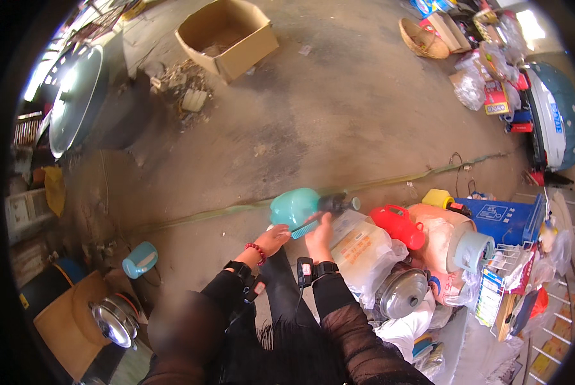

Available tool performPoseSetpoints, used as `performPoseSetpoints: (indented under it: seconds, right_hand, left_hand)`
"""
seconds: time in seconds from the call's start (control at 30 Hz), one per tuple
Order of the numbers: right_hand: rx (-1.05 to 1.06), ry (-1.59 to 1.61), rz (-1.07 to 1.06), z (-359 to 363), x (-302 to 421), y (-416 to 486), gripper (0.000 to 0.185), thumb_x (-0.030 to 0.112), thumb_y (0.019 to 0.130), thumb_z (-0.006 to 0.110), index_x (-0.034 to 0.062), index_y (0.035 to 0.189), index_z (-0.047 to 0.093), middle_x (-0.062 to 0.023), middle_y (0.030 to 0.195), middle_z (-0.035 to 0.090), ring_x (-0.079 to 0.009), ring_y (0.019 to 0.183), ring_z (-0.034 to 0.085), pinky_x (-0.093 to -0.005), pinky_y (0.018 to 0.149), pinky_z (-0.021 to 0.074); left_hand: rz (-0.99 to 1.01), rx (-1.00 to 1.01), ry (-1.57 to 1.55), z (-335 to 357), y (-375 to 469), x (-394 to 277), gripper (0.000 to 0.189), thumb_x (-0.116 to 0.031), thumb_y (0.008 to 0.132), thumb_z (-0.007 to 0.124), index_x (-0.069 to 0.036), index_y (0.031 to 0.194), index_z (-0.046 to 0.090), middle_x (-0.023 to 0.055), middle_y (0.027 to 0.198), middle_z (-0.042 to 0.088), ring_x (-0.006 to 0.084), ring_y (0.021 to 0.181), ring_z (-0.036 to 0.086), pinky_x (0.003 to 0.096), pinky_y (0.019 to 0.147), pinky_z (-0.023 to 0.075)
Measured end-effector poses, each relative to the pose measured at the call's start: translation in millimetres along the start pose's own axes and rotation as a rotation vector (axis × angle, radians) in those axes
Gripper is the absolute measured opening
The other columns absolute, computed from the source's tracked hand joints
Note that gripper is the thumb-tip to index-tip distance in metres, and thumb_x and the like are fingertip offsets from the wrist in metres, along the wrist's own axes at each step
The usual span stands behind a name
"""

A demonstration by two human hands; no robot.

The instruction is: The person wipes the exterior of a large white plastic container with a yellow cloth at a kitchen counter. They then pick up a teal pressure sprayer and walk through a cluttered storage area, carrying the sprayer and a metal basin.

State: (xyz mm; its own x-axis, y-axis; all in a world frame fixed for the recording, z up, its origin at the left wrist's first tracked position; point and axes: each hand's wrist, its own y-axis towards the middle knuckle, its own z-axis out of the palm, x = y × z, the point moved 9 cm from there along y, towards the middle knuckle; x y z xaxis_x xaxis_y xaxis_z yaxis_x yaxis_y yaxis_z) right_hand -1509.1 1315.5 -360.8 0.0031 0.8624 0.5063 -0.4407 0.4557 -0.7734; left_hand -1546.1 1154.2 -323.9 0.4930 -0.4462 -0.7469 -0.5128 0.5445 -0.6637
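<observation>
A narrow turquoise ridged piece (304, 229), like a comb or a brush, spans the gap between my hands. My right hand (320, 237) grips its right side. At the other end, the fingers of my left hand (274, 239) close on its tip; a red bead bracelet circles that wrist. Just beyond lies a teal spray bottle (294, 207) on its side, its black spray head (333, 203) pointing right. The bottle is partly hidden behind my fingers, and I cannot tell whether they touch it.
To the right crowd a red plastic jug (398, 226), a pink gas cylinder (434, 231), a lidded metal pot (403, 291) and a blue bin (501, 221). At left stand a light-blue container (140, 260) and a steel pot (115, 320). A cardboard box (244, 53) sits ahead.
</observation>
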Motion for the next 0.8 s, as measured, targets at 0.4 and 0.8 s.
performPoseSetpoints:
  seconds: [0.4,0.8]
  right_hand:
    - [0.032,-0.373,-0.238,27,111,11,0.025,0.028,0.097,0.05,0.0038,0.097,0.056,-0.004,0.085,0.057,-0.0144,0.072,0.052,-0.0292,0.065,0.0429]
    - [0.085,-0.723,-0.197,174,173,107,0.028,0.027,0.092,0.054,0.0005,0.085,0.06,-0.0024,0.073,0.057,-0.0123,0.064,0.05,-0.0298,0.061,0.0419]
  left_hand:
    - [-0.152,0.127,-0.068,91,95,-53,0.056,-0.05,0.096,0.045,-0.01,0.135,0.045,0.0119,0.126,0.055,0.0235,0.119,0.051,0.0428,0.091,0.047]
    - [-0.348,0.094,-0.48,57,203,-156,0.066,-0.059,0.094,0.037,-0.018,0.145,0.028,0.0081,0.144,0.036,0.0284,0.126,0.043,0.049,0.09,0.0496]
